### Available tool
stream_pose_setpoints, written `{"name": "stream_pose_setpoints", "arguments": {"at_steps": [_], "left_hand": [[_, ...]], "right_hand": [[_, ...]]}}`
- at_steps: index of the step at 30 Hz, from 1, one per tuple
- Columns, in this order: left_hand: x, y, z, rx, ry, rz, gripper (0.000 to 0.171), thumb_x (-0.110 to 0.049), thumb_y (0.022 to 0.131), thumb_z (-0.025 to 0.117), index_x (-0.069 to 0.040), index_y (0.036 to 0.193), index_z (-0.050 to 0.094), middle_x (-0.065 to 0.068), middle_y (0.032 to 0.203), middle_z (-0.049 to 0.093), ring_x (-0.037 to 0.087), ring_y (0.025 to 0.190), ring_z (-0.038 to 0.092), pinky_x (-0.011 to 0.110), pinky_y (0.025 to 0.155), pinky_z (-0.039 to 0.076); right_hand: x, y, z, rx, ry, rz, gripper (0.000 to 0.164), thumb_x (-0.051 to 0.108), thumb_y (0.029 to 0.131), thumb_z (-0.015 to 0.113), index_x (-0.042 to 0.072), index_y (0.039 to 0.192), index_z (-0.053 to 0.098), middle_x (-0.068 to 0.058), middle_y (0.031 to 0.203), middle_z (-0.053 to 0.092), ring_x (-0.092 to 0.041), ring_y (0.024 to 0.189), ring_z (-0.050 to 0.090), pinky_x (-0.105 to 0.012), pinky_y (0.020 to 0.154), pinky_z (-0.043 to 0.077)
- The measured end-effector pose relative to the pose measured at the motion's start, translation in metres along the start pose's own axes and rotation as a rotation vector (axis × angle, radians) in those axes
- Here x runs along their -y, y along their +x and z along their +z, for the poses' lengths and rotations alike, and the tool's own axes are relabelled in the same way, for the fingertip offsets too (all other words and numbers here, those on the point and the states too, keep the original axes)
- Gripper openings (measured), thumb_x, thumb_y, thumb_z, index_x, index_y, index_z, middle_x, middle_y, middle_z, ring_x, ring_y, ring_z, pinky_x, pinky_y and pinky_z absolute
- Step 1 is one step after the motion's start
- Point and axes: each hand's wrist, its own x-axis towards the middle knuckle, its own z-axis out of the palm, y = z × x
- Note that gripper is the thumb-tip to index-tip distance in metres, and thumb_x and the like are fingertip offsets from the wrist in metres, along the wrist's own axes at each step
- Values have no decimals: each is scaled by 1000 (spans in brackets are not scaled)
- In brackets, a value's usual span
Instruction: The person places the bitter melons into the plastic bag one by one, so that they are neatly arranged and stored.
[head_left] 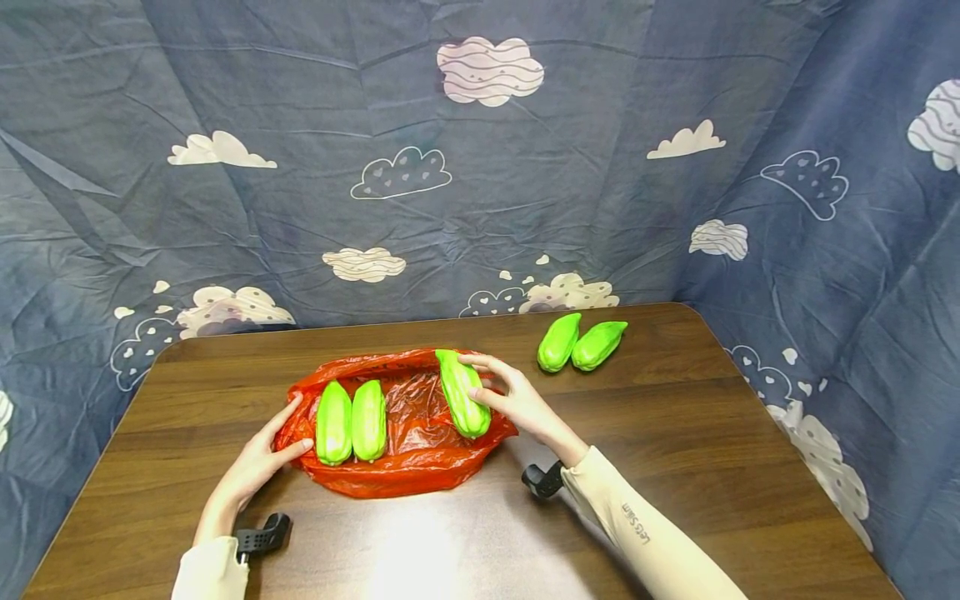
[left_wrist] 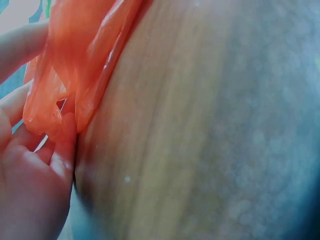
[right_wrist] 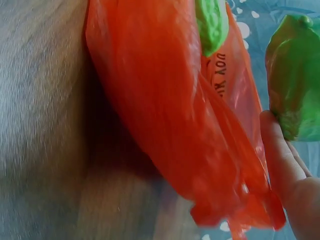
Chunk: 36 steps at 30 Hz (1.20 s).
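A red plastic bag [head_left: 420, 475] lies on the table with its mouth spread wide. Two bright green, ridged bitter melons [head_left: 333, 425] are side by side in its left part. My left hand [head_left: 258, 458] holds the bag's left end, its thumb and fingers about the thin plastic [left_wrist: 65, 65]. With my right hand [head_left: 517, 400] I grip another bitter melon [head_left: 463, 396] over the right part of the bag, its pointed tip toward the back. In the right wrist view this held melon [right_wrist: 295, 80] is beside the bag's side wall [right_wrist: 165, 125].
Two more bitter melons [head_left: 597, 346] lie together at the back right of the wooden table [head_left: 675, 450]. A dark blue cloth [head_left: 300, 208] with cloud prints hangs behind the table and along its right side. Black wrist mounts [head_left: 262, 535] sit at both wrists.
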Motion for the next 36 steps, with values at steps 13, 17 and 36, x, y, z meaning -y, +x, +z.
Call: {"name": "stream_pose_setpoints", "arguments": {"at_steps": [13,17,36], "left_hand": [[1,0,0,-6,10,9,74,-15,93,62,-6,152,20,32,150,18,44,131,26,50,102,27],[1,0,0,-8,17,4,73,-16,93,62,-7,153,20,32,150,19,43,131,28,43,100,29],[0,-1,1,-9,8,17,73,-14,93,62,-5,152,20,33,150,18,46,131,26,52,103,26]], "right_hand": [[-8,8,21,25,15,23,46,-2,89,60,-3,134,50,-20,130,52,-33,114,52,-35,92,45],[-9,9,28,34,12,16,46,-1,90,60,-4,134,49,-22,130,52,-33,115,51,-37,93,44],[1,13,60,104,58,92,47,-5,89,59,-9,134,44,-29,128,49,-40,109,57,-29,81,50]]}}
